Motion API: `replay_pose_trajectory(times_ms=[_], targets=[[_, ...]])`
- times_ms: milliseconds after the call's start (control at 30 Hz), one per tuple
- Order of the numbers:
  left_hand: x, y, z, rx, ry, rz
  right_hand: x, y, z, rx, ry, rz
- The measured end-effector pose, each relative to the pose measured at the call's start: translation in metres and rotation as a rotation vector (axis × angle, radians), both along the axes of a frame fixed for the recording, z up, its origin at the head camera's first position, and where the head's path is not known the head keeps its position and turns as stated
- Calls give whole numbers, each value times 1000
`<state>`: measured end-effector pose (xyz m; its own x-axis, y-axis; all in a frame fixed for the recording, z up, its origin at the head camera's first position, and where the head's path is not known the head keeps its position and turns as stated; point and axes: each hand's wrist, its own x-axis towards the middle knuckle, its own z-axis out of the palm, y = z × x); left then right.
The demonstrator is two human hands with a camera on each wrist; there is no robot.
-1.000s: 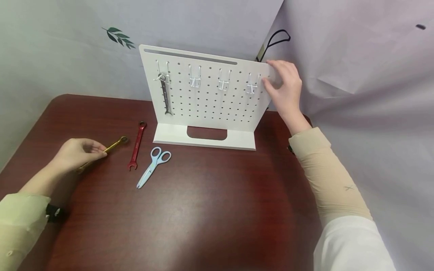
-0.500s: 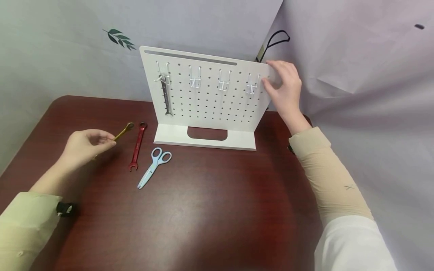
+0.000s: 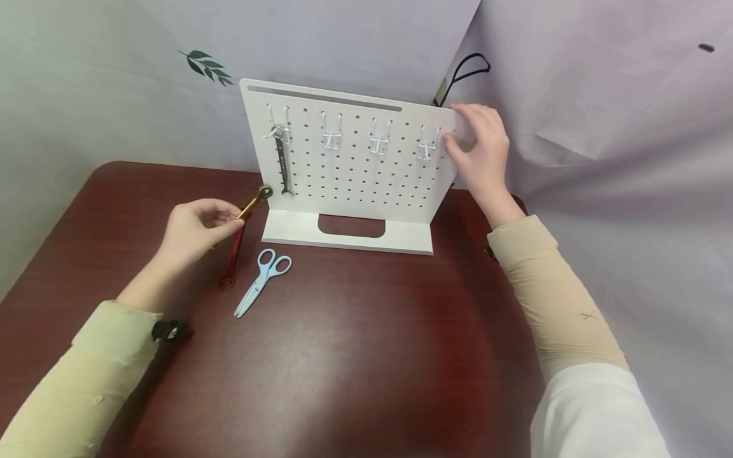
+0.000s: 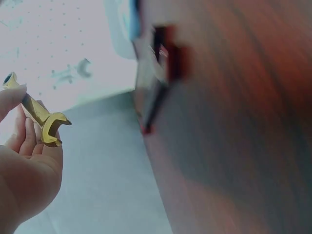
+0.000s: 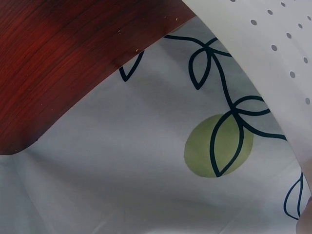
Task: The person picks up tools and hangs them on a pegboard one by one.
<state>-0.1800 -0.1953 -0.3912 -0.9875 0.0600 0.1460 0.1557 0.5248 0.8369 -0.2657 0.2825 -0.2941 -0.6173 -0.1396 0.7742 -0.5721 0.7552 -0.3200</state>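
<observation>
On head view: left hand (image 3: 197,228) pinches gold wrench (image 3: 254,199), now lifted off table (image 3: 366,356), nearer pegboard (image 3: 355,159) than before; right hand (image 3: 481,152) still grips pegboard edge.
Left wrist: wrench open end clear, background blurred.
Right wrist: hand unseen; pegboard corner only.

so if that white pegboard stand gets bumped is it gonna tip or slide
The pegboard stand probably resists tipping forward, since its flat foot reaches toward the viewer. It looks thin and light, so it may slide on the glossy table. The right hand gripping its upper corner suggests it needs steadying.
</observation>
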Motion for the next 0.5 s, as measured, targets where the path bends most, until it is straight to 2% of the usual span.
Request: replay_pose_trajectory(times_ms=[100, 267, 500], targets=[[-5, 17, 3, 73, 14, -21, 1, 0, -1, 5, -5, -4], [-12, 44, 7, 249, 22, -46, 1, 0, -1, -3, -5, -8], [-20, 72, 14, 332, 68, -60, 0, -1, -1, -20, -6, -6]])
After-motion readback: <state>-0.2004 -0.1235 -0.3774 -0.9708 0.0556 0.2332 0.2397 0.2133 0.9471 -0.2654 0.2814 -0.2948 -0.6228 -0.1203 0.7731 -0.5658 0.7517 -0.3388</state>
